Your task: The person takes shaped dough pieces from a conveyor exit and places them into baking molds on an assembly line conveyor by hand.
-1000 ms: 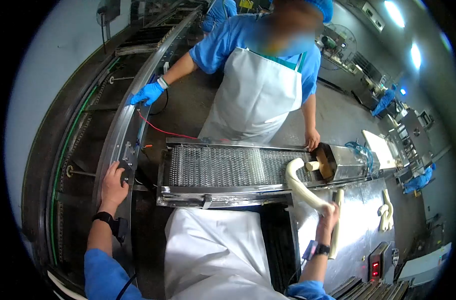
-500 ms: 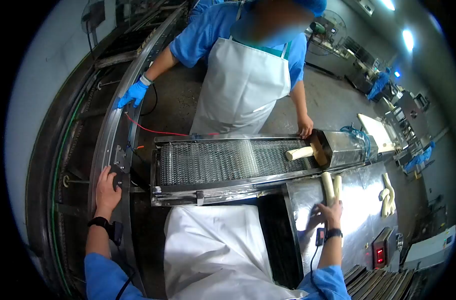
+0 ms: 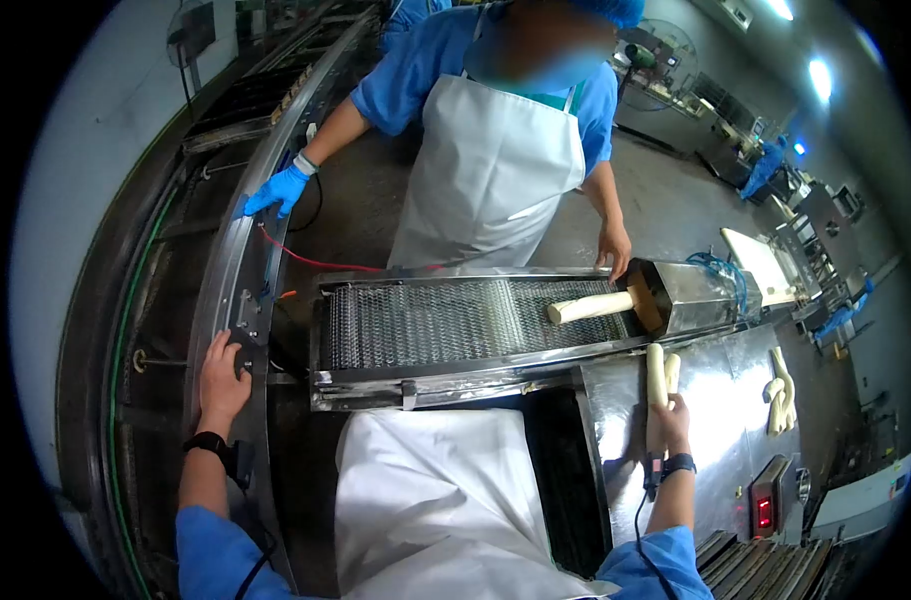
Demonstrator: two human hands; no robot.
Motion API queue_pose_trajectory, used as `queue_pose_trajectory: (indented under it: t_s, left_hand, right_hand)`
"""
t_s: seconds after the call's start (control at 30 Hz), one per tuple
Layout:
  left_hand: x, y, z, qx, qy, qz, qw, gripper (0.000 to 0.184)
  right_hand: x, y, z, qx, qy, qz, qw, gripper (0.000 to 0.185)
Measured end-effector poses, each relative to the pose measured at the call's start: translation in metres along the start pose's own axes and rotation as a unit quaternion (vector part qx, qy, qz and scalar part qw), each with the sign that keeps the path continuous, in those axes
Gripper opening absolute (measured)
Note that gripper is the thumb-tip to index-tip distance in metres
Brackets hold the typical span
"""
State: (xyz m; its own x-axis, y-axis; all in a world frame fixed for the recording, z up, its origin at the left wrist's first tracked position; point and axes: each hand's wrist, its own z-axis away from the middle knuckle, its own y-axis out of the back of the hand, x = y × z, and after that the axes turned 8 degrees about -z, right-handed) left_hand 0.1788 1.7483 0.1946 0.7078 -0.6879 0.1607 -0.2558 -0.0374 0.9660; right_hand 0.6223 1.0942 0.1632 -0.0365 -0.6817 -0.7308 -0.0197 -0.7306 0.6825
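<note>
My left hand (image 3: 223, 382) lies on the metal side rail (image 3: 218, 272) of the long conveyor, fingers stretched over it and thumb apart. On the steel table at right, my right hand (image 3: 673, 422) has its fingers curled round a pale dough roll (image 3: 672, 368), whose lower part the hand hides. Right beside it, on the left, a second dough roll (image 3: 656, 376) touches or nearly touches the fingers. Another dough roll (image 3: 590, 307) lies on the wire mesh belt (image 3: 425, 325), its right end at the mouth of the metal housing (image 3: 700, 295).
Opposite me stands a co-worker in a white apron (image 3: 490, 170), a blue-gloved hand (image 3: 280, 190) on the rail and a bare hand (image 3: 614, 247) by the housing. Twisted dough pieces (image 3: 778, 392) lie on the steel table (image 3: 730, 365), near a red digital display (image 3: 764, 512).
The dough roll on the mesh belt has come further left out of the housing. My right hand has closed in on the rolls on the table. My left hand stays on the rail.
</note>
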Motion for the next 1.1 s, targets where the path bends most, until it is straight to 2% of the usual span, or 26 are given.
queue_pose_trajectory:
  t_s: [0.07, 0.1, 0.13, 0.17, 0.2, 0.23, 0.27, 0.3, 0.37, 0.4, 0.43, 0.47, 0.57, 0.67, 0.8, 0.87, 0.93, 1.1]
  left_hand:
    - [0.003, 0.0, 0.002, -0.003, 0.002, 0.001, 1.0, 0.037]
    - [0.004, -0.003, 0.001, 0.0, 0.004, 0.006, 1.0, 0.037]
    - [0.006, -0.004, 0.001, 0.005, 0.007, 0.011, 1.0, 0.036]
    - [0.007, -0.004, 0.002, 0.006, 0.01, 0.011, 1.0, 0.036]
    - [0.008, -0.003, 0.001, 0.004, 0.005, 0.011, 1.0, 0.036]
    - [0.009, -0.002, 0.002, 0.001, 0.001, 0.012, 1.0, 0.036]
    - [0.009, -0.002, 0.003, 0.001, 0.005, 0.011, 1.0, 0.036]
    - [0.009, -0.004, 0.003, 0.003, 0.004, 0.011, 1.0, 0.036]
    - [0.009, -0.006, 0.002, 0.005, 0.002, 0.013, 1.0, 0.037]
    - [0.009, -0.008, 0.002, 0.003, 0.008, 0.013, 1.0, 0.037]
    - [0.007, -0.01, 0.001, -0.001, 0.014, 0.013, 1.0, 0.037]
    - [0.003, -0.014, 0.001, -0.001, 0.014, 0.016, 1.0, 0.037]
    - [-0.002, -0.016, -0.002, 0.028, -0.015, 0.008, 0.999, 0.036]
    - [0.009, 0.002, -0.002, -0.017, 0.006, -0.011, 1.0, 0.036]
    - [0.003, -0.002, -0.008, -0.013, 0.0, -0.026, 1.0, 0.036]
    - [0.001, 0.0, -0.006, -0.011, -0.003, -0.006, 1.0, 0.037]
    - [-0.006, -0.001, -0.005, -0.015, -0.001, -0.018, 1.0, 0.037]
    - [-0.012, -0.009, -0.007, -0.004, -0.007, -0.02, 1.0, 0.037]
  right_hand:
    - [0.007, 0.014, -0.004, -0.047, -0.072, -0.211, 0.974, 0.039]
    - [0.009, 0.015, -0.006, 0.008, -0.083, -0.14, 0.987, 0.042]
    - [0.011, 0.016, -0.007, 0.006, -0.079, -0.14, 0.987, 0.042]
    - [0.014, 0.019, -0.005, 0.038, -0.026, 0.015, 0.999, 0.045]
    - [0.017, 0.021, -0.001, 0.07, 0.028, 0.169, 0.983, 0.049]
    - [0.017, 0.02, 0.012, 0.082, 0.055, 0.148, 0.984, 0.053]
    - [-0.003, 0.024, 0.034, 0.037, 0.003, 0.145, 0.989, 0.059]
    - [-0.017, 0.025, 0.055, 0.023, -0.06, 0.199, 0.978, 0.067]
    - [-0.041, 0.029, 0.107, 0.04, -0.057, 0.27, 0.96, 0.073]
    - [-0.015, 0.033, 0.115, 0.031, -0.04, 0.257, 0.965, 0.076]
    - [-0.022, 0.032, 0.132, 0.042, -0.041, 0.311, 0.949, 0.078]
    - [0.002, 0.032, 0.137, 0.049, -0.018, 0.339, 0.939, 0.081]
    - [0.006, 0.03, 0.157, 0.062, -0.022, 0.342, 0.937, 0.08]
    - [0.007, 0.021, 0.155, 0.08, -0.032, 0.333, 0.939, 0.073]
    - [0.016, 0.019, 0.14, 0.098, -0.026, 0.227, 0.969, 0.05]
    - [0.009, 0.02, 0.137, 0.099, -0.023, 0.206, 0.973, 0.046]
    - [0.005, 0.016, 0.139, 0.123, 0.0, 0.198, 0.973, 0.042]
    - [0.016, 0.011, 0.134, 0.145, -0.026, 0.223, 0.964, 0.034]
